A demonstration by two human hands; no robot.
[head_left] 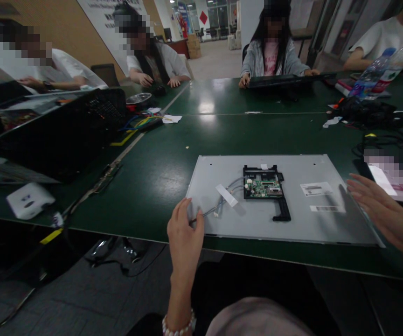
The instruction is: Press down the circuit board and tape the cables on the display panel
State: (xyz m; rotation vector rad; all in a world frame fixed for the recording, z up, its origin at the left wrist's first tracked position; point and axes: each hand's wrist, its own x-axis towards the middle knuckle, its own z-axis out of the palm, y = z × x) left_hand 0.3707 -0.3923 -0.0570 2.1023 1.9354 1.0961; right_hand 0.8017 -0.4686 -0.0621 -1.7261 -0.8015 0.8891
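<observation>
Flat grey rectangular metal panel [250, 219]: right hand [379, 207] open beside it; left hand [185, 229] curled at opposite edge — grip unclear. Advisable: steady evenly — thin grey cables [210, 212] unpinched.

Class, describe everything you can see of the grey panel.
The panel is a grey, metal-looking rectangle lying flat on the table. Near its middle sits a green board in a black frame; cables run left beneath a white strip. Two white labels mark its right side. The left hand is at its near left corner, the right hand by its right edge; contact is unclear.
</observation>
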